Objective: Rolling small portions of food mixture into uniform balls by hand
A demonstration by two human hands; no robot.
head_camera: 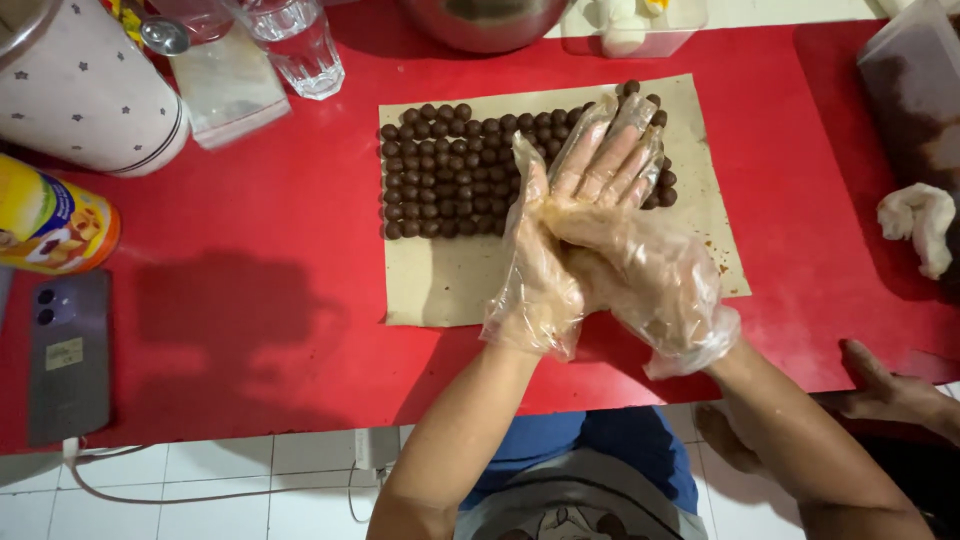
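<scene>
Both my hands wear loose clear plastic gloves and are pressed palm to palm over a brown paper sheet [450,280]. My left hand [560,200] points its fingers up over the paper. My right hand [650,275] lies across its palm from the right. Whatever is between the palms is hidden. Rows of several small dark brown balls [445,170] cover the upper part of the paper, just beyond and to the left of my fingertips.
The red table [250,300] holds a phone [68,355], a yellow can [50,225], a pale star-patterned container [85,90], a drinking glass [300,45], a metal bowl [485,20], a dark-filled plastic tub [915,100] and a crumpled white glove [920,220]. Bare feet [880,385] show below the right edge.
</scene>
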